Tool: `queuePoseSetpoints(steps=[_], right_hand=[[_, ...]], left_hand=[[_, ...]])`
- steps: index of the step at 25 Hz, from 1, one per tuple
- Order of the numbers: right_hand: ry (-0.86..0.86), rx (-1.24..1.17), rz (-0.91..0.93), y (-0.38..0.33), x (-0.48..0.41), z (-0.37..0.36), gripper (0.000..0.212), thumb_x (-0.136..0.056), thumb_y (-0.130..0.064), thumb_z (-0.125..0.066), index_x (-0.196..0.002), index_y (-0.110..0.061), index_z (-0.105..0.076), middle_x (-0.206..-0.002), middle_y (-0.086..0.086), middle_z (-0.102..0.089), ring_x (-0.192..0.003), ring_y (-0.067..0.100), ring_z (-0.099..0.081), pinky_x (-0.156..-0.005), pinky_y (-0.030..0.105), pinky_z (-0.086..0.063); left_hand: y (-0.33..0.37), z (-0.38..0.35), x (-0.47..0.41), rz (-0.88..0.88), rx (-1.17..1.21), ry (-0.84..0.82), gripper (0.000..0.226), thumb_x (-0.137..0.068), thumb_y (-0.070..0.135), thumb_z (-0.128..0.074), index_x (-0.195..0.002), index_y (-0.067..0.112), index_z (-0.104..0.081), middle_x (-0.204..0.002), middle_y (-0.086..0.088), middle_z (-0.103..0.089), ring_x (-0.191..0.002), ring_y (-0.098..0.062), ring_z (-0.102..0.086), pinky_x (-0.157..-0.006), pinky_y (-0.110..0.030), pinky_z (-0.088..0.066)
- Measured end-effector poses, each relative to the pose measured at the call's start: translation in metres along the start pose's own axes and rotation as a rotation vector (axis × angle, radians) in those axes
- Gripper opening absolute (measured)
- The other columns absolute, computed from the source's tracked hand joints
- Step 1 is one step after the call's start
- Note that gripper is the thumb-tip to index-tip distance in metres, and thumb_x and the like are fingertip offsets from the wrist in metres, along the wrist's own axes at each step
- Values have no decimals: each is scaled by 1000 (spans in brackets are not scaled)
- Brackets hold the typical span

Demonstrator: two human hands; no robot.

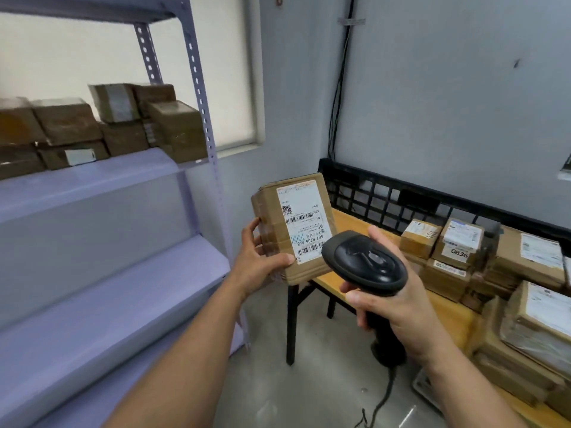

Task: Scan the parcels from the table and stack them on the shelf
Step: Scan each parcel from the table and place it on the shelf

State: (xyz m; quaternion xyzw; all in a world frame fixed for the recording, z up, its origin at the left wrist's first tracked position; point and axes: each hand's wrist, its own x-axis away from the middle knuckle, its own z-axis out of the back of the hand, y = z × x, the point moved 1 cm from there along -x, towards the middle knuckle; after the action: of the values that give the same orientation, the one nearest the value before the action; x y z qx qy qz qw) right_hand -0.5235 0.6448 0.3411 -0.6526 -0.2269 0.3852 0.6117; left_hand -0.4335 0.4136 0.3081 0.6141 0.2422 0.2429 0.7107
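Left hand (259,262) grips a brown cardboard parcel (273,211) by its left edge, thumb laid across the lower front and fingers curled round the side. It holds the parcel upright in the air with the white label (304,223) facing the camera. To the left of that hand stands a pale purple metal shelf (108,186); its upper board carries a stack of brown parcels (123,125), two layers high in places. Behind the shelf's right post is a window with a white blind (222,72). Just right of the held parcel, the right hand (398,313) wraps its fingers round the handle of a black barcode scanner (364,261), whose head overlaps the label's lower right corner in view. A black cable (384,396) trails from the bottom of the handle down to the floor. Further right is a wooden table (352,219) with a black grid rail (386,199) along its back edge. Many labelled parcels (463,251) lie stacked on it, beside the grey wall.
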Motion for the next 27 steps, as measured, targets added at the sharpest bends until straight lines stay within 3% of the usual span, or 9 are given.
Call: queuePoseSetpoints(steps=[3,8,15,21,24,27], right_hand=[[-72,12,18,-6,2,-64,108,-60,-9,-82,-145,-44,-26,-90,19,-71,-52,33,-59,-43,37,-50],[-187,-60,28,-13,7,-181,97,-60,-4,-78,-135,-49,-36,-82,19,-71,-45,26,-55,-42,33,-46],[-381,-128,5,-20,11,-301,98,-61,-3,-77,-139,-45,-35,-81,22,-70,-46,28,-55,-43,34,-47],[-551,-126,-25,-27,-5,-348,108,-61,-2,-85,-146,-43,-32,-89,21,-71,-49,29,-55,-48,36,-49],[-611,-144,-3,-31,-17,-364,102,-61,-6,-79,-143,-45,-35,-92,20,-72,-50,30,-57,-47,35,-49],[-683,-152,19,-36,-27,-380,107,-58,-3,-88,-141,-46,-37,-92,19,-72,-49,30,-57,-47,35,-50]], left_hand=[[0,66,33,-5,6,65,115,-51,31,-85,-144,36,-19,-128,3,-54,-112,-13,-58,-93,-43,-53],[-4,180,97,-16,-12,206,100,-68,11,-86,-142,34,-23,-120,10,-53,-107,-9,-58,-91,-39,-53],[-4,294,174,6,-102,406,100,-58,36,-80,-136,43,-19,-132,3,-48,-114,-16,-55,-94,-42,-52],[0,339,205,0,-157,583,97,-64,35,-84,-136,45,-19,-140,-1,-44,-121,-21,-50,-97,-43,-50],[2,351,215,7,-175,646,96,-69,34,-83,-139,43,-18,-142,-1,-43,-122,-21,-49,-95,-38,-49],[5,361,226,1,-182,710,95,-72,31,-83,-140,42,-17,-142,0,-42,-122,-19,-49,-89,-30,-48]])
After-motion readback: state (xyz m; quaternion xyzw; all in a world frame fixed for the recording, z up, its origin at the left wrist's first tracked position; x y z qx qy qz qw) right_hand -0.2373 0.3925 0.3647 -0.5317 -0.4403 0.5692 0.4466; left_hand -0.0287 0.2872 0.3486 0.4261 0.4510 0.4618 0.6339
